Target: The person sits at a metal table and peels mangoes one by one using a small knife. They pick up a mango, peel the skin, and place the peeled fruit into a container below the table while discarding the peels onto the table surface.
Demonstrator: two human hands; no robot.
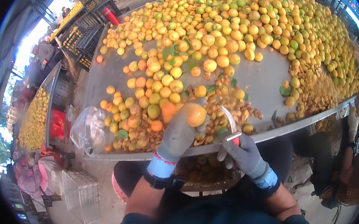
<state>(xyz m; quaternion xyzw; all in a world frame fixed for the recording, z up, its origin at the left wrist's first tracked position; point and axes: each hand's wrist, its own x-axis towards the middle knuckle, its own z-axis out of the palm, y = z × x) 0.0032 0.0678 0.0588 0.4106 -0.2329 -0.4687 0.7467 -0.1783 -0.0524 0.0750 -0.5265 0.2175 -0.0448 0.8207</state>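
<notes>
A grey work glove covers my left hand (177, 133), whose fingers are wrapped round a yellow-orange fruit (196, 114) above the near edge of a metal table (267, 93). To its right, my gloved right hand (247, 155) is closed on a red-handled knife (231, 122) with a narrow, slightly curved silver blade. The blade points up and away from me, apart from the held fruit. Beneath and around both hands lie brownish-orange scraps (209, 133), loose round fruit (154, 111) and some green leaves (122, 134). Most of the handle is hidden inside my fist.
A large heap of fruit (239, 17) spreads over the far and right parts of the table. A clear plastic bag (89, 130) sits at the left corner. Another person's gloved hand (353, 121) is at the right edge. A white crate (82, 193) stands on the floor at left.
</notes>
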